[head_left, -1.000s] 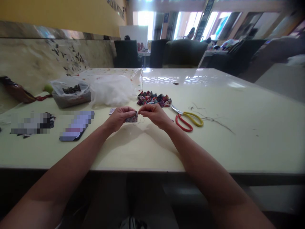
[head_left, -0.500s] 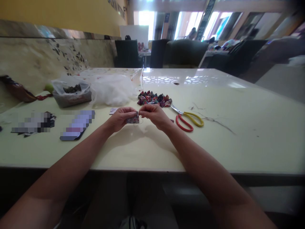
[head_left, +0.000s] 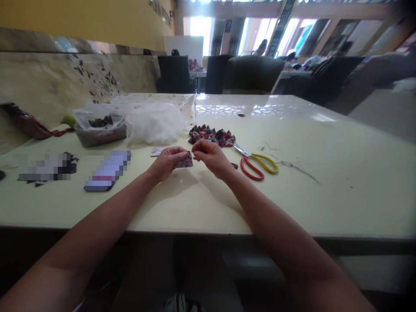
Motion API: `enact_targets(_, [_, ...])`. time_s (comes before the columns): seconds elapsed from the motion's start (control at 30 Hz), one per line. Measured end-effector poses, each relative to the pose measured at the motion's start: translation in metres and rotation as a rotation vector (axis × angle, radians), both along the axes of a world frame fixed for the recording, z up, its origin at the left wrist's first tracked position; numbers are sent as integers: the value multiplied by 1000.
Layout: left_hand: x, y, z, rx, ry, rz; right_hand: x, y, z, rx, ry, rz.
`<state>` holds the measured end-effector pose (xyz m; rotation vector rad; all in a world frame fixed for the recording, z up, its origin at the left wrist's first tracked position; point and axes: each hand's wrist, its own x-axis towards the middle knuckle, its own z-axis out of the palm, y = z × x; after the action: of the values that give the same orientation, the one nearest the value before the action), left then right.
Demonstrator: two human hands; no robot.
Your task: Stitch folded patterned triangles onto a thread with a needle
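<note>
My left hand (head_left: 167, 160) pinches a small patterned fabric piece (head_left: 185, 162) just above the pale table (head_left: 201, 203). My right hand (head_left: 211, 157) is closed at the piece's right edge, fingertips pinched together as if on a needle or thread; the needle itself is too small to make out. A faint thread hangs below the piece. Just beyond the hands lies a pile of several small colourful fabric shapes (head_left: 211, 134).
Scissors (head_left: 258, 164) with red and yellow handles lie right of my right hand. White stuffing (head_left: 154, 122), a plastic-lined box of scraps (head_left: 99, 128) and a blurred flat object (head_left: 108, 171) sit to the left. Loose threads (head_left: 292, 164) trail at right. Dark chairs stand beyond the table.
Both hands stay together on the fabric piece; my right hand's pinch has shifted slightly up and toward the piece. The view has drifted a little.
</note>
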<state>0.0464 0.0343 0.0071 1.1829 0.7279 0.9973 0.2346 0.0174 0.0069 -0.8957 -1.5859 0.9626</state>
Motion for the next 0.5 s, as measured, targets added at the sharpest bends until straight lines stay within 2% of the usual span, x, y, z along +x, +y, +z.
enact_targets(0.1, [3,-1,-2,10,15,-6,-2,-1,-1,66,-93,-41])
enact_targets(0.23, [5,-3,-4,131,79,54,-2,-7,5,260,-276,-179])
enact_targets(0.33, [5,-5,-5,196,150,69,-3,-11,9,350,-395,-155])
enact_targets(0.5, [7,-6,-7,245,246,75,-6,-11,9,376,-544,-152])
